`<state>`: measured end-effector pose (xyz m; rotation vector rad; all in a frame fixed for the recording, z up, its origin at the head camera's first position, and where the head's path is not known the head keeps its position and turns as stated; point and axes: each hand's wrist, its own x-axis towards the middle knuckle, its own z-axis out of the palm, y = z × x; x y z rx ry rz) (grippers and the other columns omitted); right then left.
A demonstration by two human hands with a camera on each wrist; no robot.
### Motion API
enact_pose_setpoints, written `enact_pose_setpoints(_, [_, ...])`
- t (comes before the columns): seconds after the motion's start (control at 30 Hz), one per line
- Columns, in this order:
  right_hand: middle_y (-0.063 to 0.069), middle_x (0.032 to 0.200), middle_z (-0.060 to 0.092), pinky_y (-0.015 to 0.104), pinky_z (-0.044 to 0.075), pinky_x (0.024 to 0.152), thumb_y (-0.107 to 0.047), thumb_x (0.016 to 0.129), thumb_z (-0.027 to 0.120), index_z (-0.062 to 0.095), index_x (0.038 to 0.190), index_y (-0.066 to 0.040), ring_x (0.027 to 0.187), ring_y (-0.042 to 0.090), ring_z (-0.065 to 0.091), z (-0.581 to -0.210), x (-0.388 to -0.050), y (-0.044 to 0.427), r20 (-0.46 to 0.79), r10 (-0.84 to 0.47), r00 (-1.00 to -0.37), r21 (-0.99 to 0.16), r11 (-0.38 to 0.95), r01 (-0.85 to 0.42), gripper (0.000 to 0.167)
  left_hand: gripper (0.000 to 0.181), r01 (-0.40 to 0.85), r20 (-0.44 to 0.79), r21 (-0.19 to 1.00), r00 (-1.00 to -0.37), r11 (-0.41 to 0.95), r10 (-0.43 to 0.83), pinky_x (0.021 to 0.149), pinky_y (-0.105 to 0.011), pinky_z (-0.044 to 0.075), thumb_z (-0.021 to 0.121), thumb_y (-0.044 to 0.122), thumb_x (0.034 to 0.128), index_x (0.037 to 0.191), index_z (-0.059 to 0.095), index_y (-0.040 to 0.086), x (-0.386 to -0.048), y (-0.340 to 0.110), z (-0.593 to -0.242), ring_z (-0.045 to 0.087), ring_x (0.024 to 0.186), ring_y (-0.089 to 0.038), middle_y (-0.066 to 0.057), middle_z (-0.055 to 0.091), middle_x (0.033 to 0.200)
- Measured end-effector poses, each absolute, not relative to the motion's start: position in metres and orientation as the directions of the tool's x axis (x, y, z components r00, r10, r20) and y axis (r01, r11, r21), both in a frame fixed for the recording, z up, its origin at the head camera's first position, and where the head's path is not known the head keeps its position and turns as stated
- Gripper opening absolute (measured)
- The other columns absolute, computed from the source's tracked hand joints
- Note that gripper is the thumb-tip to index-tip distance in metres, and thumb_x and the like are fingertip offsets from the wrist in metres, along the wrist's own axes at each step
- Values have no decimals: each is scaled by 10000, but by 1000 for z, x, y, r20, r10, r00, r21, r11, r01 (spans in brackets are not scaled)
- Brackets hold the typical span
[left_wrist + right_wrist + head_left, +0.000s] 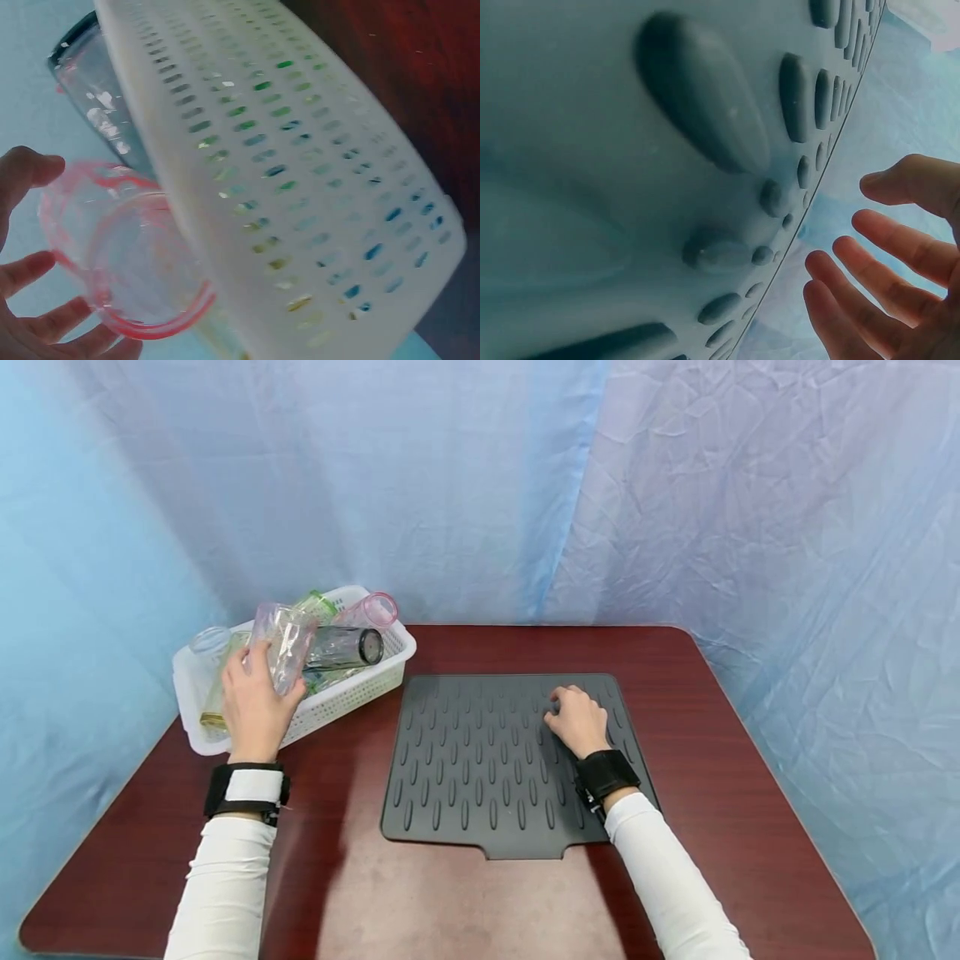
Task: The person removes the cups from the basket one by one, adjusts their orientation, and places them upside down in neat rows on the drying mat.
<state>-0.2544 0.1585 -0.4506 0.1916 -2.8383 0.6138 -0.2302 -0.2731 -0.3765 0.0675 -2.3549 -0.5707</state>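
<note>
Pale-blue fabric curtains surround a dark reddish-brown tabletop, which I view remotely. At left, I see the left hand gripping a clear, pink-tinted plastic cup, tilted, at a white perforated plastic basket beside a smoky-grey transparent cup. At right, the right hand, fingers apart and loosely bent, hovers over a dark-grey ridged mat.
</note>
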Motion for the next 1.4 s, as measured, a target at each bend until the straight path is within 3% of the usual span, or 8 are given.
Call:
enact_pose_setpoints(0.37, [139, 1010, 626, 376, 414, 492, -153, 871, 716, 682, 1134, -40, 567, 232, 525, -446, -256, 158, 238, -77, -968, -385, 908, -166, 289, 887, 0, 528, 459, -804, 888, -273, 785, -703, 381, 810, 96, 738, 1459, 294, 92, -233, -280, -387, 429, 1131, -542, -296, 354, 1370])
enact_pose_setpoints(0.6, [168, 1092, 624, 376, 405, 486, -160, 872, 718, 676, 1139, -36, 552, 236, 519, -445, -255, 160, 231, -77, -970, -380, 911, -163, 298, 895, 5, 565, 442, -778, 897, -274, 744, -682, 396, 791, 76, 718, 1450, 275, 61, -235, -284, -394, 456, 1056, -548, -329, 412, 1273])
enact_pose_setpoints(1.0, [176, 1135, 612, 342, 352, 455, -159, 875, 716, 670, 1148, -40, 513, 229, 483, -442, -254, 163, 234, -83, -969, -373, 913, -168, 301, 939, 32, 574, 444, -778, 896, -256, 839, -635, 356, 746, 52, 727, 1506, 223, 11, -243, -288, -395, 401, 1038, -555, -381, 385, 1266])
enact_pose_setpoints(1.4, [170, 1121, 619, 352, 365, 455, -160, 865, 728, 675, 1125, -53, 530, 238, 496, -438, -250, 164, 253, -81, -964, -352, 920, -170, 286, 953, 127, 627, 380, -764, 916, -154, 927, -630, 327, 776, 54, 706, 1507, 261, 39, -250, -285, -381, 388, 1087, -571, -396, 386, 1267])
